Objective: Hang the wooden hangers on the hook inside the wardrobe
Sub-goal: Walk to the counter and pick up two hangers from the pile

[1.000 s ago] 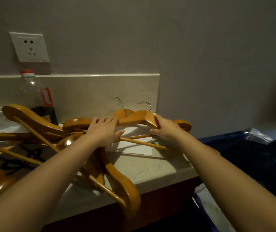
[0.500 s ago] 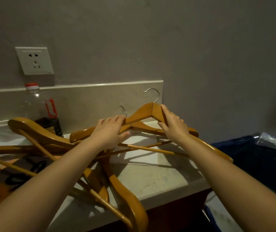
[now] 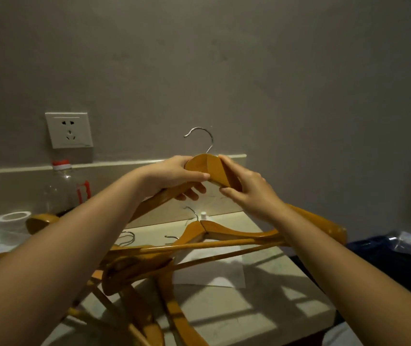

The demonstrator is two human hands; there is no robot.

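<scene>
Wooden hanger (image 3: 200, 166) raised clear of the surface (image 3: 261, 298) since a second ago | left hand (image 3: 172, 174) curled round its left arm | right hand (image 3: 249, 193) grips its right arm | other hangers (image 3: 226, 232) lie below both hands

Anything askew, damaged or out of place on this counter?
The remaining hangers lie in a crisscrossed, tangled heap on the counter rather than stacked. The left hand and right hand hold one hanger above it. Nothing looks broken or spilled.
</scene>
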